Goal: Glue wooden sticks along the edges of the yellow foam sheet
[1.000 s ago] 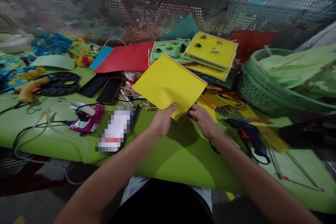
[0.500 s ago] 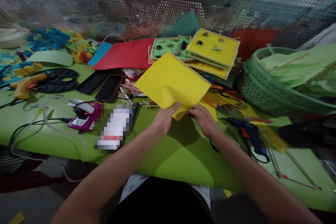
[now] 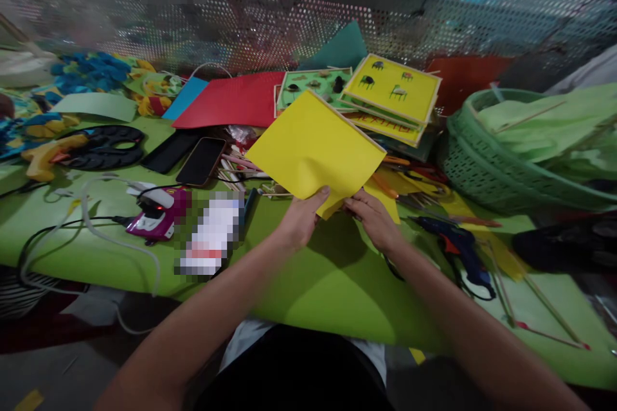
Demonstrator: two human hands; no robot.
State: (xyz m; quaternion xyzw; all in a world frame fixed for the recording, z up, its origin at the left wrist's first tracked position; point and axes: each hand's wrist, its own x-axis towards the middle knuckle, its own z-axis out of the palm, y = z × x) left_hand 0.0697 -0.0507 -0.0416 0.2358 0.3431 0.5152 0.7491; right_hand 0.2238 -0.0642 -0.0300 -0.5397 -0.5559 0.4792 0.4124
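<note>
A yellow sheet of card (image 3: 313, 141) is held up in front of me, with a thin pale strip along its upper right edge. My left hand (image 3: 304, 212) grips its lower left edge, thumb on top, and the card bulges near that thumb. At the bottom corner, my right hand (image 3: 369, 212) pinches the card's lower right edge with closed fingers. The undersides of both hands' grips are hidden. Below the card lies the green tabletop (image 3: 332, 289), with the card's shadow on it.
Framed yellow and green boards (image 3: 393, 87) are stacked behind the card. A green basket (image 3: 482, 167) and a blue glue gun (image 3: 456, 247) lie to the right. Left are a dark phone (image 3: 201, 162), a purple power strip (image 3: 157, 218), cables and a yellow glue gun (image 3: 51, 155).
Both hands keep the same hold on the yellow card, which has shifted only very slightly. At the far left edge, a small dark shape has come into view.
</note>
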